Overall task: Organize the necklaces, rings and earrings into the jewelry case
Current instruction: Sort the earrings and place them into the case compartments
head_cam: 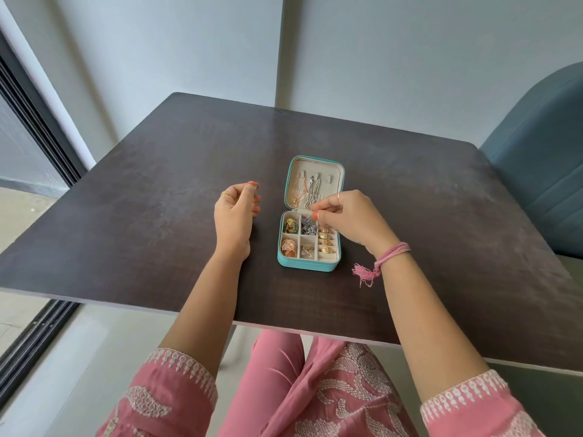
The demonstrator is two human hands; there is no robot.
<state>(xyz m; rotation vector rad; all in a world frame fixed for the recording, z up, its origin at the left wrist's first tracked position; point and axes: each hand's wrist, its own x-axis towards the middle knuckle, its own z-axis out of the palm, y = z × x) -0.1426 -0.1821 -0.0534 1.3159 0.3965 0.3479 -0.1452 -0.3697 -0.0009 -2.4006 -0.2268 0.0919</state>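
My right hand (344, 216) hovers over the open jewelry case (310, 216), fingertips pinching something tiny; my left hand (235, 212) rests at 9 o'clock, loosely curled, holding nothing.

Home: dark table (157, 190), upholstered chair (542, 171)

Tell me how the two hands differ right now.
The left hand rests on the table beside the jewelry case, fingers loosely curled, holding nothing visible. The right hand hovers over the case, fingertips pinching something small at the silver chain. Only the right wrist wears a pink thread band. Both wear a ring.
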